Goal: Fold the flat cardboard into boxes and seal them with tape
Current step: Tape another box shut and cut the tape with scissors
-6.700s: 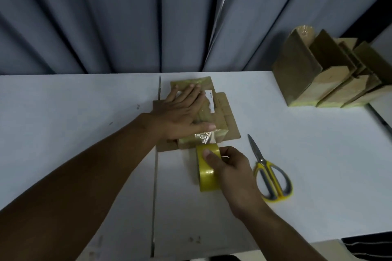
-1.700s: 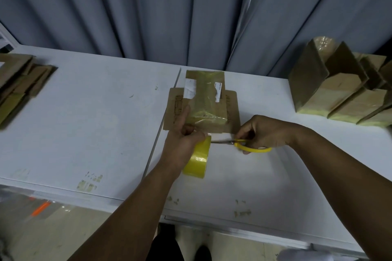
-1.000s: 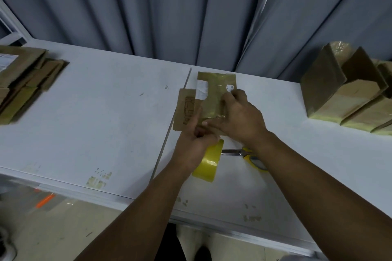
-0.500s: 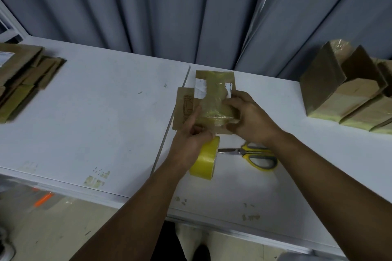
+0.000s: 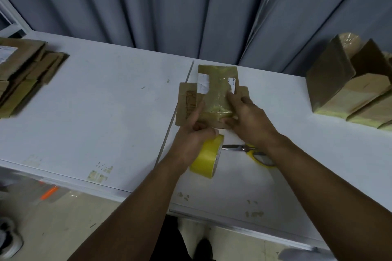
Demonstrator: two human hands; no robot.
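Note:
A small brown cardboard box (image 5: 216,91) with shiny tape along its top lies on the white table (image 5: 106,112), its side flaps spread out. My left hand (image 5: 195,140) grips the yellow tape roll (image 5: 206,160) at the box's near edge, with its index finger stretched onto the left flap. My right hand (image 5: 248,118) rests flat on the box's right side, fingers on the taped strip and thumb at the near edge.
Yellow-handled scissors (image 5: 248,149) lie just behind my right wrist. A stack of flat cardboard (image 5: 23,76) sits at the far left. Several folded, taped boxes (image 5: 350,82) stand at the far right. Grey curtains hang behind the table.
The right hand put the scissors down on the table and moved onto the box, sliding along the taped strip. The left hand kept hold of the tape roll.

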